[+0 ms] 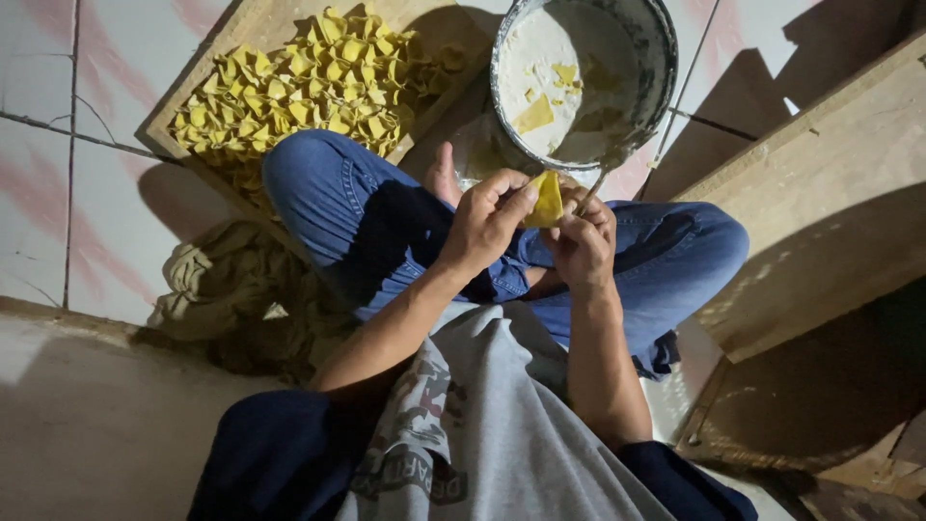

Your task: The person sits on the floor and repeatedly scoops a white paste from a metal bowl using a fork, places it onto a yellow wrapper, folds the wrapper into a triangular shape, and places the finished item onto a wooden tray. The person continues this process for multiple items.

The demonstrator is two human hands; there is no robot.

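We pinch a yellow wrapper (547,200) between left hand (485,220) and right hand (582,241), just below the bowl (654,58), keeping supplies within reach.

This looks like a home floor used as a small food-making spot, not a shop counter. The floor (116,87) has big pale tiles with pink streaks and dark lines between them. A person sits cross-legged right on it, in blue jeans. A flat wooden tray (253,29) lies on the tiles, heaped with small folded yellow dough pieces (318,82). A round metal bowl (666,58) dusted white with flour sits beside it, with a few yellow squares inside. More wooden boards (830,193) lie to one side, and a crumpled cloth (227,280) lies on the floor. The light is dim, with strong shadows.
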